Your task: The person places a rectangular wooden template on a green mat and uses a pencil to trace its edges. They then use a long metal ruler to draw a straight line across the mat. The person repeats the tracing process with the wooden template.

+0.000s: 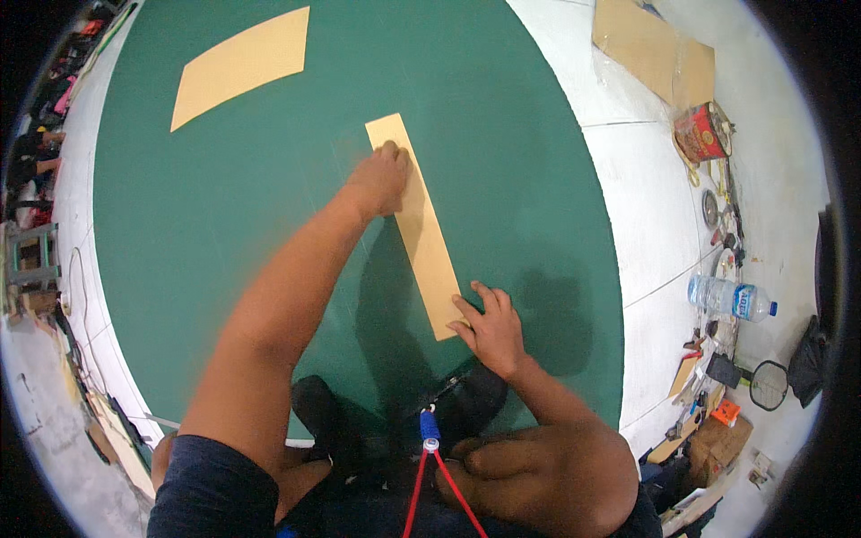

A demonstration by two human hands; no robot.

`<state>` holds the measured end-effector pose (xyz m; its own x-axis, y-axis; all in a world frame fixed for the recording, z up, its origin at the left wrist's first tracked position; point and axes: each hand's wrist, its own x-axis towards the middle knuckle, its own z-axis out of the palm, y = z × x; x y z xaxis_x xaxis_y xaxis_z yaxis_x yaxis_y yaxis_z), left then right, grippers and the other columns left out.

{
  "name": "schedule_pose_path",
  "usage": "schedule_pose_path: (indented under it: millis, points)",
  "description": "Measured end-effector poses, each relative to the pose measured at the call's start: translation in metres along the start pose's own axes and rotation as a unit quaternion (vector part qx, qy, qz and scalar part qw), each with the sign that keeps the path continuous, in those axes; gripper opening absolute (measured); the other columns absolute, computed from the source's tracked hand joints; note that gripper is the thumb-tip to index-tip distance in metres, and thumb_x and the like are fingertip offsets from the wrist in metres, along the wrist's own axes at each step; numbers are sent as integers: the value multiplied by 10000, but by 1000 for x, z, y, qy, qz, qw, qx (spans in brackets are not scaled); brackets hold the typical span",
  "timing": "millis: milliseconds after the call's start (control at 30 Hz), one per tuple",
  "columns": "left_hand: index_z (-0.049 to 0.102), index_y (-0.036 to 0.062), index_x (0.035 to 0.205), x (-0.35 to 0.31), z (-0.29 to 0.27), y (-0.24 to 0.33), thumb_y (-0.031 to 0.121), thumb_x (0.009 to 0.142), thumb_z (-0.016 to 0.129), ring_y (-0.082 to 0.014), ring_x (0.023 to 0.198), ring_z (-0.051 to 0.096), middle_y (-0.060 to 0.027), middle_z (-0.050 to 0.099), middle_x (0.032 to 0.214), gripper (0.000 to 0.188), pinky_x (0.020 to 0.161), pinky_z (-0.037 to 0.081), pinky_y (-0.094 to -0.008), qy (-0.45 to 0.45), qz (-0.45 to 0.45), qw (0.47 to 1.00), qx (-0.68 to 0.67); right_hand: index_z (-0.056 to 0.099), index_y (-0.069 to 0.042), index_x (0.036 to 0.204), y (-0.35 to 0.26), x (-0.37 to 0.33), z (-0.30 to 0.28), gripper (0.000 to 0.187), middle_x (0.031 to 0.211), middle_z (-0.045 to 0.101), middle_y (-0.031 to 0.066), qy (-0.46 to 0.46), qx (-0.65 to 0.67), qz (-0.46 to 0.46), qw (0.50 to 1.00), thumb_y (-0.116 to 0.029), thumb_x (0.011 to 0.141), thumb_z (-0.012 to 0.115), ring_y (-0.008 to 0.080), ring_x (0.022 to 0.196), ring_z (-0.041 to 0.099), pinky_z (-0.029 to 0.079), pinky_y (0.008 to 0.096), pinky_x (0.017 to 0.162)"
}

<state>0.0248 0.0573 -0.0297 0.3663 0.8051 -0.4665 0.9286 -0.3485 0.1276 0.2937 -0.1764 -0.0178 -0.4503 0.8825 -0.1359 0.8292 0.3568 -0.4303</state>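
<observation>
A long tan cardboard strip [420, 229] lies slanted across a green mat [502, 143]. Near the strip's far end, my left hand [384, 179] rests with its fingers curled and pressed together; whether it pinches the edge or holds something small is hidden under the hand. At the strip's near end, my right hand [493, 327] spreads its fingers, with the tips touching the strip's right edge and corner. A wider tan cardboard piece [244, 67] lies apart on the mat, at the far left.
White floor tiles [641, 197] border the mat. Along the right wall stand a red tin [702, 132], a lying water bottle [731, 298] and scattered tools. A cardboard sheet [650, 54] leans at the far right. Clutter lines the left side, with a greenish metal frame [34, 254].
</observation>
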Motion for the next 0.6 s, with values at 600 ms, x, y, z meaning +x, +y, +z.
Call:
schedule_pose_path:
  millis: [600]
  points:
    - [232,-166,1530,-17,-10,37,408,481,1036,-524,1504,267,-375,257,1587,1441,1221,372,-435,38,-81,991,-100,675,24,1012,53,212,-66,445,999,683,218,90,196,109,970,-371,1088,485,388,970,657,513,468,840]
